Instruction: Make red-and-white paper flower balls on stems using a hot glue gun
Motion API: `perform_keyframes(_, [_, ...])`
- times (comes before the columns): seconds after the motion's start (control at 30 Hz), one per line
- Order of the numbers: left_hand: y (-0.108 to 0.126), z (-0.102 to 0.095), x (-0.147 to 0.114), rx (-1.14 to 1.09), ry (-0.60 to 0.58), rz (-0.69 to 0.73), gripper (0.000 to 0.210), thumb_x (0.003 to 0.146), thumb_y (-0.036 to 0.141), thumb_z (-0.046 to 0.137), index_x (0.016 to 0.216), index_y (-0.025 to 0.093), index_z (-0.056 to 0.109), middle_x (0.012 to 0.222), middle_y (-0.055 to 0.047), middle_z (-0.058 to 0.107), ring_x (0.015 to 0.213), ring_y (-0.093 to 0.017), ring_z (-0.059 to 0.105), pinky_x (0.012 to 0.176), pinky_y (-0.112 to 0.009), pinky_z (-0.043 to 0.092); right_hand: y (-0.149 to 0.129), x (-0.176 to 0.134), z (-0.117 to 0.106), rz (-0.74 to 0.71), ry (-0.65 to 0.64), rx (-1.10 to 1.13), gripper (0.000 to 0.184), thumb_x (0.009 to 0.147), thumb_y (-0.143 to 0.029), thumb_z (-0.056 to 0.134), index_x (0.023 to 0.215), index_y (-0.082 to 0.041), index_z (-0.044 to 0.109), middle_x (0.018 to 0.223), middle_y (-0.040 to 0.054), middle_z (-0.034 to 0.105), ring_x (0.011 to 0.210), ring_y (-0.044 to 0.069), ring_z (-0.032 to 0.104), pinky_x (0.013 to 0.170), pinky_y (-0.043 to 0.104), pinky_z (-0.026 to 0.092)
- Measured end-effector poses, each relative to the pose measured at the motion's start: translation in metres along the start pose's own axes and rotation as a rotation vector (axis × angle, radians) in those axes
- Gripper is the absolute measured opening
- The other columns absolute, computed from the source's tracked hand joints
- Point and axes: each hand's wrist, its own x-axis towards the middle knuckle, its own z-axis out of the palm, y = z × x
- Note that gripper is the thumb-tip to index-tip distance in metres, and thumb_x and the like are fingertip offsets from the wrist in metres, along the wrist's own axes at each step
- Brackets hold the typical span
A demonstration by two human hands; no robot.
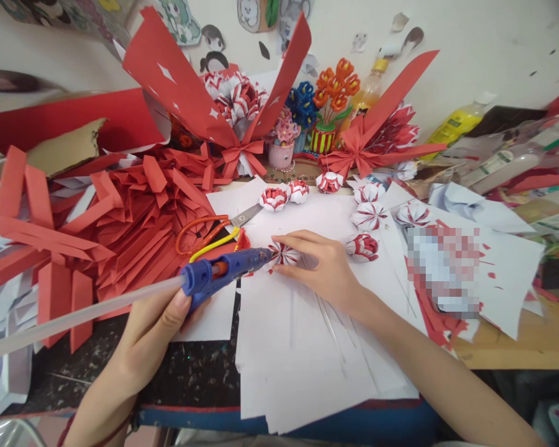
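Your left hand (161, 323) wraps around the blue glue gun (235, 269), its nozzle right at the red-and-white paper flower (286, 253) that your right hand (328, 267) pinches between thumb and fingers over the white sheets (284, 366). Scissors (205, 234) lie just beyond the gun; folded red strips (142, 230) heap to your left.

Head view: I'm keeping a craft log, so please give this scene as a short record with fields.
left hand: holds glue gun
right hand: holds flower between thumb and fingers
nozzle: at flower, contact unclear
glue stick: juts from glue gun's rear
scissors: left of flower, beside red strips
white sheets: under right hand
behind: two red-wrapped bouquets
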Motion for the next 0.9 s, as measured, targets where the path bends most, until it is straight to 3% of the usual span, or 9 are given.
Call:
perform_keyframes(0.3, [-0.0001,0.0018,-0.0002,-0.007,0.013,-0.017,0.047,0.099,0.052,0.050,0.065,0.020,0.057,0.061,0.000,0.052,0.056,-0.014,0.045,0.053,-0.030,0.031,0.0008,0.0001,0.0001,0.000,-0.001,-0.007,0.040,0.082,-0.030,0.082,0.122,-0.026,0.074,0.113,0.0060,0.075,0.099,0.021,0.072,0.089,0.033,0.058])
perform_keyframes(0.7, [-0.0047,-0.0004,0.0015,-0.010,-0.069,0.021,0.049,0.102,0.049,0.044,0.065,0.019,0.054,0.060,0.001,0.047,0.053,-0.013,0.041,0.051,-0.030,0.029,0.0017,-0.0008,0.0009,-0.016,0.007,-0.003,0.040,0.082,-0.028,0.082,0.121,-0.024,0.074,0.113,0.0066,0.075,0.098,0.020,0.072,0.088,0.031,0.058])
perform_keyframes(0.9, [-0.0028,-0.0001,0.0048,-0.008,-0.053,0.098,0.049,0.102,0.047,0.045,0.064,0.019,0.054,0.056,0.002,0.047,0.050,-0.012,0.041,0.049,-0.029,0.028,0.0018,-0.0008,0.0011,-0.029,0.007,-0.009,0.041,0.081,-0.027,0.082,0.122,-0.024,0.074,0.112,0.0068,0.075,0.099,0.020,0.072,0.089,0.031,0.058])
